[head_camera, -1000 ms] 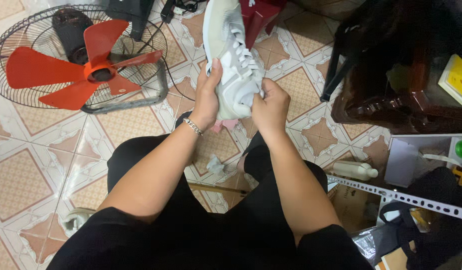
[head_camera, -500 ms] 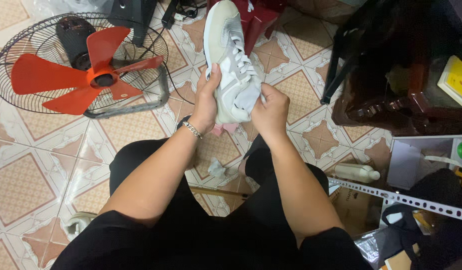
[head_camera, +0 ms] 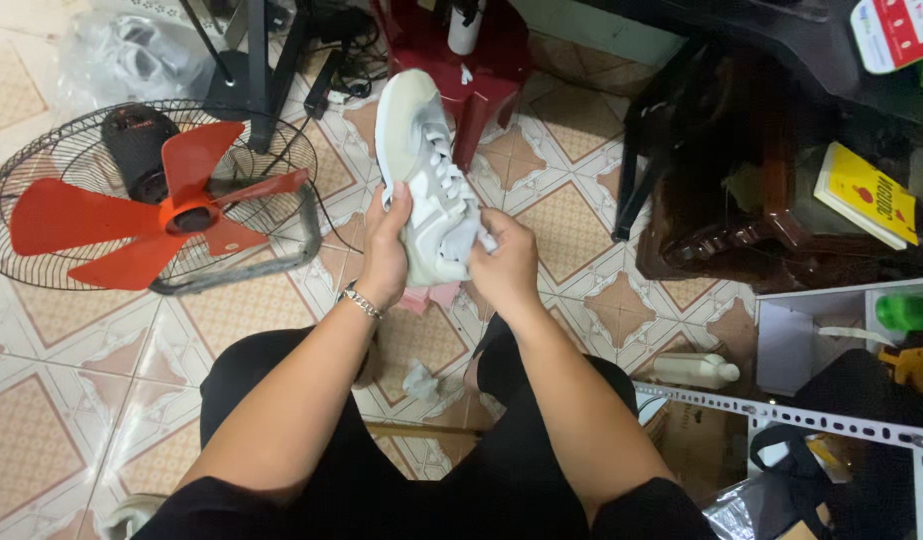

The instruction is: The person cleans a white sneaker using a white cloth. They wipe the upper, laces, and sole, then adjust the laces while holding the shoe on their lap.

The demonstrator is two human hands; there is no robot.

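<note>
At the bottom of the frame sits a person in black clothes, both arms reaching forward over the knees. The left hand [head_camera: 387, 250], with a metal bracelet [head_camera: 360, 300] on the wrist, holds a pale grey sneaker [head_camera: 427, 180] from the left side, its fingers closed around the heel part. The right hand [head_camera: 504, 265] grips the same shoe from the right, fingers closed on it near the laces. The sneaker is in the middle of the frame, lifted above the tiled floor [head_camera: 232, 310], toe pointing away toward the top. Under the hands shows something pink [head_camera: 427, 297]; I cannot say what it is. Lower, between the knees, a crumpled white piece [head_camera: 419, 380] lies on the floor.

Further away, at the left, a red-bladed fan [head_camera: 152, 205] lies in its wire cage, and a dark red stool [head_camera: 477, 60] stands at the top.

I think the shoe could slip down, because only its rear part is held and the long front hangs free. The palms and the shoe's sole are hidden, and the clutter at the right is dark and hard to read.
</note>
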